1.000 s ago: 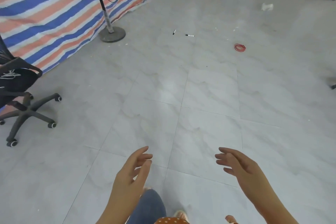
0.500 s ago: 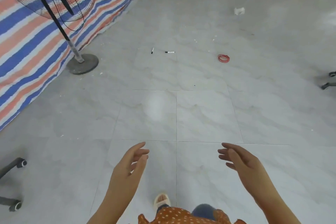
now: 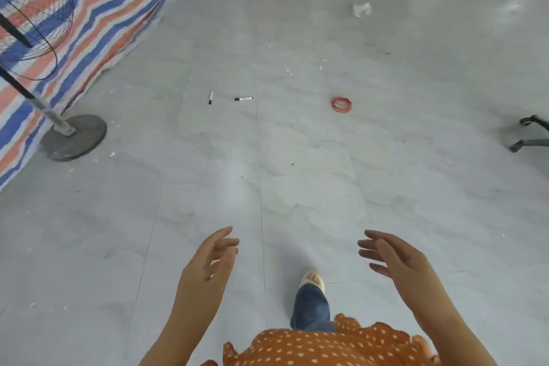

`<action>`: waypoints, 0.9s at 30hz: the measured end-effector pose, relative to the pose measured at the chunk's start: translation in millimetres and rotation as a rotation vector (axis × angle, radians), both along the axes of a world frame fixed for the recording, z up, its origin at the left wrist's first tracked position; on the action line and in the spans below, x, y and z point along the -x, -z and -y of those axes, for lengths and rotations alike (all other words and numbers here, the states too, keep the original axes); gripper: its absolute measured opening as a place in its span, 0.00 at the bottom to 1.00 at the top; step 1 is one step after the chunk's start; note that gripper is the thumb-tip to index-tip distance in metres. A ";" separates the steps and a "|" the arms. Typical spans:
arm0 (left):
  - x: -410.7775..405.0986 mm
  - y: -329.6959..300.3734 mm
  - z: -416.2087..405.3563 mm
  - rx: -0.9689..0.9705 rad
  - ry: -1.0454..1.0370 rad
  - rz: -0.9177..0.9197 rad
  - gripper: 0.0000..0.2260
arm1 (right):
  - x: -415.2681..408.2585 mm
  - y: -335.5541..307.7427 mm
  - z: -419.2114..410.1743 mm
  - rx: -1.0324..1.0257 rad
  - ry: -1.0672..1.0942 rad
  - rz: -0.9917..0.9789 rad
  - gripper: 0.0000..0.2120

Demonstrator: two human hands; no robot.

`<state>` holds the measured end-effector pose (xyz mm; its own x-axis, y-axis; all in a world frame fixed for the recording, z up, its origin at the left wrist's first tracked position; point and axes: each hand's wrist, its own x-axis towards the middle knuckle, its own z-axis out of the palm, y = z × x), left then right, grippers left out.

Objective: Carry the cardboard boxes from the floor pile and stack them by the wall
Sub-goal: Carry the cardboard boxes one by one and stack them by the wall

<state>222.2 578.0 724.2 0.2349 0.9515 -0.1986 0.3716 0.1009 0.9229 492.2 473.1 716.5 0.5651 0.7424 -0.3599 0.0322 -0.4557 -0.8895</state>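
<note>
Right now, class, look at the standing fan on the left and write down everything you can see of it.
The standing fan is only partly in view, cut off by the left edge. Its round dark wire cage looks like metal and sits high on a slanted pole, dark above and pale grey lower down. The pole ends in a flat, round, grey base resting on the tiled floor, beside the hem of the striped tarpaulin. No hand touches it.

There is one view only, from a camera worn on the person's head. It looks forward and steeply down at the grey marble-pattern tiled floor (image 3: 297,142). The wide lens bends the edges. Nearest, at the bottom edge, is the orange white-dotted shirt (image 3: 312,348). The striped blue, red and white tarpaulin (image 3: 98,9) lies at the upper left, far from the camera.
</note>
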 end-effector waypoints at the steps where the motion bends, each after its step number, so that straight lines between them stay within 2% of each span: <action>1: -21.0 -4.1 -19.4 -0.010 -0.003 0.014 0.12 | -20.0 -5.4 -21.3 -0.011 -0.007 0.009 0.12; 7: -123.1 -12.8 -111.6 -0.007 0.032 0.004 0.11 | -113.9 -23.9 -130.4 0.000 -0.079 0.059 0.12; 15: -194.1 9.2 -244.0 0.041 0.051 -0.088 0.12 | -188.3 -3.2 -254.3 0.055 -0.074 0.009 0.12; 21: -263.9 22.6 -398.4 0.019 0.096 -0.097 0.11 | -256.0 7.7 -388.6 0.042 0.015 0.025 0.12; 27: -340.5 -12.8 -560.5 0.005 0.205 -0.014 0.12 | -316.6 -18.1 -533.3 -0.018 0.071 0.065 0.13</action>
<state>562.7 1138.5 737.0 0.4210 0.8830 -0.2074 0.3974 0.0259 0.9173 808.8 1006.4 734.6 0.6378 0.7059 -0.3082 0.0582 -0.4432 -0.8946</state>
